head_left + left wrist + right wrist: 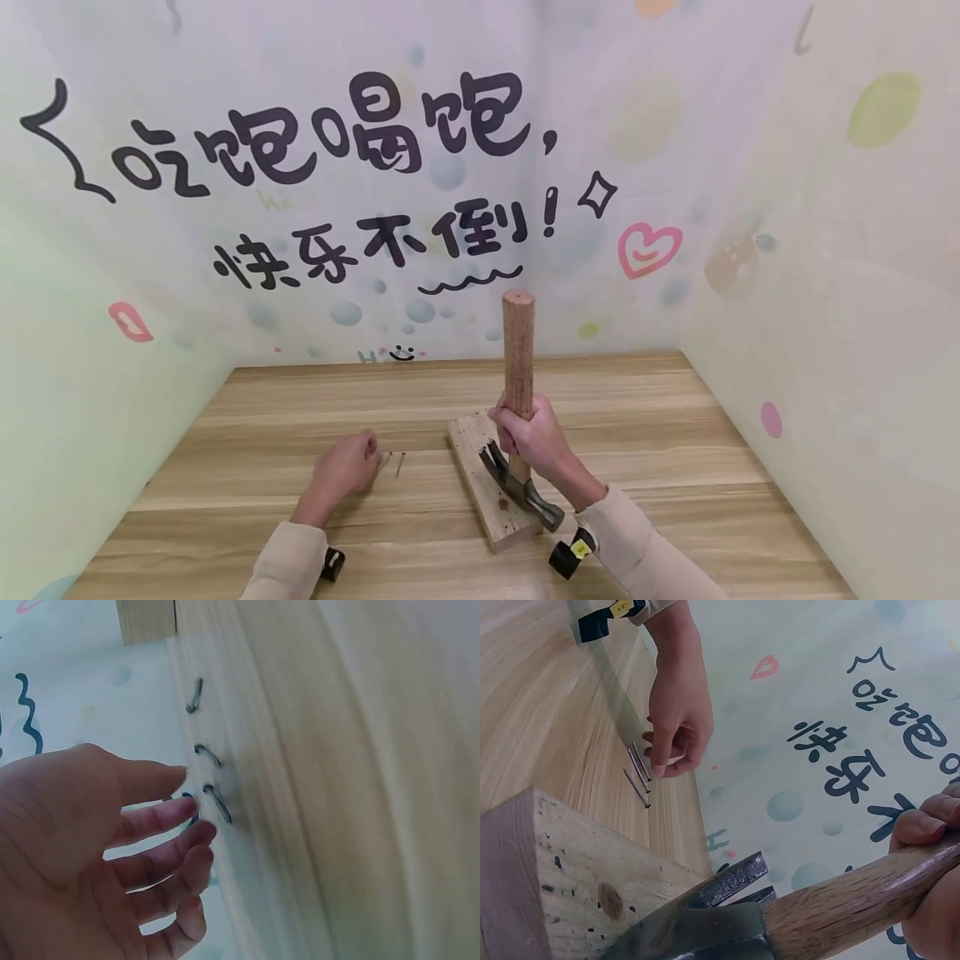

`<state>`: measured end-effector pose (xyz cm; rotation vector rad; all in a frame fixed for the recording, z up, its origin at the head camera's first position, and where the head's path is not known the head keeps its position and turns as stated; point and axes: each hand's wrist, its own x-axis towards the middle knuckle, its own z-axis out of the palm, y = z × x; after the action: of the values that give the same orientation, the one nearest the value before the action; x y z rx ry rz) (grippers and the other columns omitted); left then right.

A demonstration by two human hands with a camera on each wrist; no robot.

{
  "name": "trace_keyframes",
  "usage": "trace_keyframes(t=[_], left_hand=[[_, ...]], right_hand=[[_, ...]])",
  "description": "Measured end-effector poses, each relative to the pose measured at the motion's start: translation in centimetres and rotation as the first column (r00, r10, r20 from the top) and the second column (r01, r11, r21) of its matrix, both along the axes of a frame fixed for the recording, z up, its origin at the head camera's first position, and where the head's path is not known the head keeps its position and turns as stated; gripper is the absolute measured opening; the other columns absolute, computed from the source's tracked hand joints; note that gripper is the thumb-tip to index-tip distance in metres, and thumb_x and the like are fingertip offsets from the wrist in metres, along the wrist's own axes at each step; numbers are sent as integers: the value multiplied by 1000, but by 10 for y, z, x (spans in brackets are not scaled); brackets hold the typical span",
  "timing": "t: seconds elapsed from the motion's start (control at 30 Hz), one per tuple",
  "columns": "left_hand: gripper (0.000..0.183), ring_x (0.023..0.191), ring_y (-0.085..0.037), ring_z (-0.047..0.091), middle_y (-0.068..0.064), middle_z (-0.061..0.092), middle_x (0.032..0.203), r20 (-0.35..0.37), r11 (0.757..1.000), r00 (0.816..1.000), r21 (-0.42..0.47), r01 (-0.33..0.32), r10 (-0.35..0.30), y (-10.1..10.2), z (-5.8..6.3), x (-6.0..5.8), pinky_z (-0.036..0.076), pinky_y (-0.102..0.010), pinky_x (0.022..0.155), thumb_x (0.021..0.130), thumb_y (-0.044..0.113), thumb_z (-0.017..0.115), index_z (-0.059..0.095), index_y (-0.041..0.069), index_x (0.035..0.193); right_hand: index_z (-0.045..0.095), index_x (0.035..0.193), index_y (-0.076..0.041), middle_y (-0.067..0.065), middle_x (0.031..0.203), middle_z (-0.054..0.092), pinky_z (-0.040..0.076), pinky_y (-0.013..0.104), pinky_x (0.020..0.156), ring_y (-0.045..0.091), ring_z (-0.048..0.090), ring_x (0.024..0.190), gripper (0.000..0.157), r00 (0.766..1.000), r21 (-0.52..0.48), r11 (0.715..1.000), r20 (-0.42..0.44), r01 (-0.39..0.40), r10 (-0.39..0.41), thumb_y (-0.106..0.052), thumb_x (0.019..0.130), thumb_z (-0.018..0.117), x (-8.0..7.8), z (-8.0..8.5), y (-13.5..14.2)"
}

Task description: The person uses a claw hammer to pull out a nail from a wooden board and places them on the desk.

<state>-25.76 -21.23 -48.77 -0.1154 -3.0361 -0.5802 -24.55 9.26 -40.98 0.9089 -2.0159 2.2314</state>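
My right hand (536, 433) grips a claw hammer (517, 358) by its wooden handle, held upright with the steel head (705, 930) at the bottom. Below the head lies a wooden block (480, 483) with a dark knot and several small marks on top. To the left, my left hand (345, 467) is low beside some loose nails (401, 464), its fingers loosely bent and spread apart in the left wrist view. Several nails (217, 804) lie on the tabletop just past those fingertips (199, 832). A dark shape partly hidden behind the fingers cannot be made out.
The wood-grain table (360, 550) is bounded by a printed back wall (300, 250) with black lettering and by side walls (847, 333). A black wrist camera (566, 558) sits on the right wrist, another (333, 565) on the left.
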Motion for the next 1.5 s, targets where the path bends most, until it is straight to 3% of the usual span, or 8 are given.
trace_keyframes(t=[0.2, 0.4, 0.63, 0.83, 1.17, 1.5], left_hand=[[22, 71, -19, 56, -8, 66, 91, -110, 1000, 994, 22, 22, -20, 18, 0, -8, 47, -37, 60, 93, 21, 65, 66, 5, 108], [26, 97, -33, 63, -15, 67, 106, -162, 996, 986, 72, 48, -35, 47, 1, -16, 52, -48, 76, 95, 25, 64, 65, 7, 113], [33, 107, -38, 60, -20, 64, 115, -151, 986, 985, 129, 102, -82, 89, 6, -26, 50, -53, 85, 99, 28, 59, 62, 5, 123], [38, 107, -37, 57, -19, 63, 116, -153, 988, 981, 85, 132, -118, 116, 5, -32, 48, -52, 85, 100, 34, 55, 61, 5, 124], [41, 111, -38, 55, -20, 63, 120, -88, 991, 990, 68, 118, -111, 134, -3, -38, 44, -56, 91, 102, 39, 50, 60, 6, 125], [52, 116, -41, 52, -25, 57, 126, -13, 995, 996, 23, 93, -93, 143, -10, -43, 44, -57, 91, 105, 44, 41, 55, 2, 132]], right_hand=[[43, 69, 9, 26, 51, 32, 32, 26, 40, 15, 35, 41, 28, 1000, -2, 1000, -19, 1, -1, -1, 93, 53, 0, -1, 1], [43, 69, 9, 23, 50, 32, 30, 30, 38, 12, 35, 42, 28, 1000, -6, 1000, -18, -1, 1, -1, 93, 53, 0, -1, 2], [44, 72, 10, 10, 50, 37, 30, 29, 39, 13, 35, 42, 26, 1000, -8, 1000, -10, -10, 10, -1, 94, 54, 1, 0, 4], [43, 74, 12, 2, 51, 40, 32, 26, 40, 10, 37, 44, 27, 1000, -33, 999, 13, -21, 22, -2, 94, 54, 1, -1, 3], [43, 73, 10, 24, 50, 34, 32, 27, 39, 13, 38, 42, 25, 999, -33, 999, -42, -11, 10, 0, 93, 53, 3, -2, 4], [40, 72, 10, 21, 50, 34, 36, 27, 41, 10, 41, 42, 25, 999, -76, 997, -46, 19, -23, 3, 92, 52, 3, 1, 10]])
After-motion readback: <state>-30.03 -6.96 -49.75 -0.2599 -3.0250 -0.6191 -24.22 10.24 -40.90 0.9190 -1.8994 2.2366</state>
